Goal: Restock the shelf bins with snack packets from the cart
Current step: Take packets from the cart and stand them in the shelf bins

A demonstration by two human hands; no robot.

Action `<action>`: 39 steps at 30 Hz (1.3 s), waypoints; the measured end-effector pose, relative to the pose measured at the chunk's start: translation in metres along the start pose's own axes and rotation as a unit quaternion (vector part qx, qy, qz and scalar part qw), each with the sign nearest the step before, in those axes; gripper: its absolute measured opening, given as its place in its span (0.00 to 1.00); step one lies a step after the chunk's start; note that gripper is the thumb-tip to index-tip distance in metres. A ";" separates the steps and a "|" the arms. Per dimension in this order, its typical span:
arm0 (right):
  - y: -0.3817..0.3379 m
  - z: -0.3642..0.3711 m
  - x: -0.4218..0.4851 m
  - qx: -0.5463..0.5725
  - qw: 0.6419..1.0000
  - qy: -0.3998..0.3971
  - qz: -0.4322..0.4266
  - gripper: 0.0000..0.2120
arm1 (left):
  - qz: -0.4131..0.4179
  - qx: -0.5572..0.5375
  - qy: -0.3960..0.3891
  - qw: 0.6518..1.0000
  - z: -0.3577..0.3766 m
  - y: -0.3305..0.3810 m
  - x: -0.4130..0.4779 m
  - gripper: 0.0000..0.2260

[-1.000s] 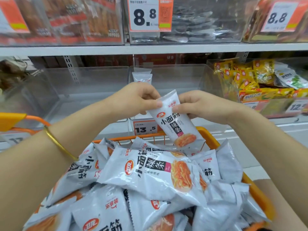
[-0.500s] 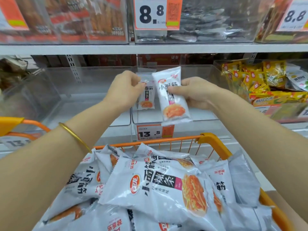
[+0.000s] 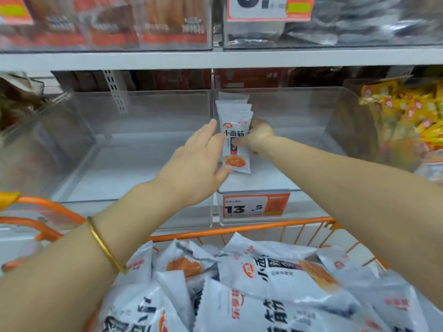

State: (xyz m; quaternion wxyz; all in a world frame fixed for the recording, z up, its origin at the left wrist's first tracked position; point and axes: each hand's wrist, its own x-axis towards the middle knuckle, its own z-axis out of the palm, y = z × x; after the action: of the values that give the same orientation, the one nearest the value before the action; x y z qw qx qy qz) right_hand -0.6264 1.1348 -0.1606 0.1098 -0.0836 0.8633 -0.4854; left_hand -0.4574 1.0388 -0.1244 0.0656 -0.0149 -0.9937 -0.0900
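Pkt (image 3: 236, 144) stands upright just above the 13.5 tag (image 3: 255, 207), long axis vertical — right hand (image 3: 261, 137) grips one edge w/ curled fingers, left hand (image 3: 196, 164) lays straight fingers on the other.

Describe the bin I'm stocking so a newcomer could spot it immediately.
Look at the shelf level just above the orange cart. The clear bin wanted carries an orange 13.5 price tag on its front. Only it holds upright white packets; the bin to its right holds yellow packets.
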 end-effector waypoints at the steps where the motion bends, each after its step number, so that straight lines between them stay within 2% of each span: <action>1: 0.002 0.002 0.002 0.014 1.000 0.005 -0.001 0.15 | 0.000 -0.002 0.002 1.000 0.000 0.000 0.000 0.28; 3: 0.004 0.006 0.005 0.034 0.999 0.029 -0.009 0.14 | 0.001 -0.007 0.006 1.000 0.001 0.000 0.000 0.28; 7: 0.004 0.009 0.007 0.002 0.998 0.065 -0.001 0.19 | 0.002 -0.014 0.008 1.000 0.000 0.002 -0.001 0.28; 15: 0.005 0.001 -0.002 -0.018 0.999 0.043 0.020 0.26 | -0.002 -0.015 0.006 1.000 0.001 0.005 -0.002 0.28; 22: -0.004 -0.020 -0.033 -0.054 0.998 0.029 0.014 0.20 | -0.012 -0.022 -0.018 1.000 -0.003 0.004 0.001 0.28; 24: -0.013 -0.039 -0.056 -0.078 0.996 0.023 -0.033 0.17 | -0.025 -0.030 -0.036 0.999 -0.009 0.006 0.001 0.29; 26: -0.021 -0.060 -0.090 -0.091 0.990 -0.021 -0.102 0.10 | -0.032 -0.041 -0.035 0.998 -0.016 0.010 -0.001 0.30; 29: -0.026 -0.086 -0.151 -0.098 0.969 -0.161 -0.162 0.05 | -0.017 -0.044 0.011 0.999 -0.025 0.019 -0.005 0.26; 31: -0.024 -0.087 -0.183 -0.163 0.941 -0.238 -0.175 0.02 | -0.010 -0.043 0.018 0.999 -0.029 0.024 -0.007 0.22; 32: -0.021 -0.083 -0.192 -0.216 0.923 -0.252 -0.194 0.03 | -0.010 -0.043 0.013 0.999 -0.031 0.026 -0.007 0.20; 36: -0.008 -0.052 -0.204 -0.380 0.861 -0.210 -0.265 0.12 | -0.028 -0.073 -0.016 0.997 -0.042 0.039 -0.016 0.14; 39: -0.001 -0.042 -0.203 -0.415 0.839 -0.178 -0.304 0.07 | -0.042 -0.139 -0.038 0.989 -0.051 0.047 -0.027 0.11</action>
State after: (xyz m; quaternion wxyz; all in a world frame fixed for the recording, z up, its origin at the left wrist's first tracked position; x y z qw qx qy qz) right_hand -0.4423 1.2190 -0.1164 0.0635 -0.4643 0.8808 -0.0674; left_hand -0.4221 1.0751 -0.0697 0.0217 0.0143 -0.9730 -0.2292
